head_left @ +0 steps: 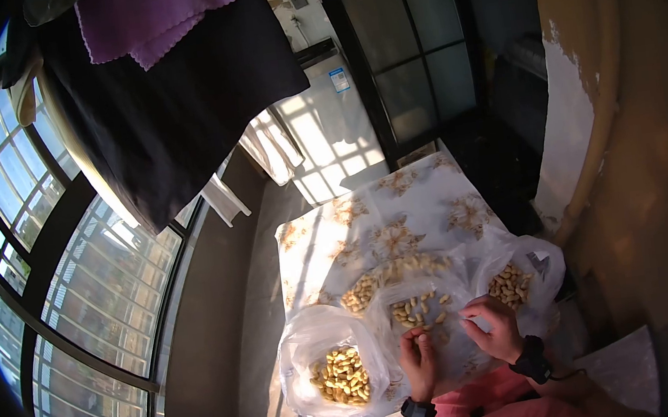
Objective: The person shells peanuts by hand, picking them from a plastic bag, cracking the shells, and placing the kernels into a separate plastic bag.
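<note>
My left hand [418, 359] is at the near edge of the table, its thumb and fingers drawn together just below some loose peanuts [417, 308] in the middle plastic bag [379, 319]. What those fingers hold, if anything, is too small to make out. To the right, my right hand [492, 327] has its fingers curled and its thumb close to the index fingertip, between the middle bag and the right plastic bag [548, 256]. I cannot make out what is in that pinch. Peanuts [510, 286] fill part of the right bag. Sunlit peanuts [345, 377] lie in the left plastic bag [291, 348].
A flowered tablecloth [395, 238] covers the table. More peanuts [360, 294] lie behind the middle bag. Dark cloth [181, 94] and a purple cloth [155, 15] hang at upper left, before a barred window [104, 284]. A wall [648, 214] stands at right.
</note>
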`<act>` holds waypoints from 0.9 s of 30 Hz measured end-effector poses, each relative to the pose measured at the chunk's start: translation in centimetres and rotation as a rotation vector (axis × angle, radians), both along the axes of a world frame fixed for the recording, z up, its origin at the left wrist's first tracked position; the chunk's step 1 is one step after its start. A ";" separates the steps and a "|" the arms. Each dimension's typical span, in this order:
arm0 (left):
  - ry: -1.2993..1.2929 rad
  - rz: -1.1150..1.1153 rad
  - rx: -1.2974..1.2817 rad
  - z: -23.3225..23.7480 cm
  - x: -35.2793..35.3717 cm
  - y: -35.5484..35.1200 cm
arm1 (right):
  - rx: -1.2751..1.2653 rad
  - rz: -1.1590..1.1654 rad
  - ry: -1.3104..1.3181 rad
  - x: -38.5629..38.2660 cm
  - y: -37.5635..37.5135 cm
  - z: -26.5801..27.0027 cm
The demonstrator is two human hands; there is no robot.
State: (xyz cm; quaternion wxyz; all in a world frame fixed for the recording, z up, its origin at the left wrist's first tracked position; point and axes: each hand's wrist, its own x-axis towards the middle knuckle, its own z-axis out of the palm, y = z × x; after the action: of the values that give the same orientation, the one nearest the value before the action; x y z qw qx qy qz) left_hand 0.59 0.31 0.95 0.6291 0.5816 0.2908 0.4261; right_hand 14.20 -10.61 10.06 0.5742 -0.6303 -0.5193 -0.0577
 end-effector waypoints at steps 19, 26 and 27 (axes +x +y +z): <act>0.005 0.018 0.037 0.0 -0.1 0.1 | -0.216 0.269 0.067 -2.4 2.5 -6.3; 0.048 0.011 0.053 -0.2 -0.3 0.2 | -0.223 0.278 0.065 -2.3 2.5 -6.5; 0.049 0.021 0.071 -0.2 -0.3 0.2 | -0.221 0.279 0.045 -2.3 2.5 -6.3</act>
State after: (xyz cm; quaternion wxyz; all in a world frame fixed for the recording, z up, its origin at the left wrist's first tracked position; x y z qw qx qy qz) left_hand 0.30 0.50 0.77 0.5962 0.6108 0.2966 0.4283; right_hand 11.88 -8.15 3.78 0.5151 -0.6126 -0.5920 0.0942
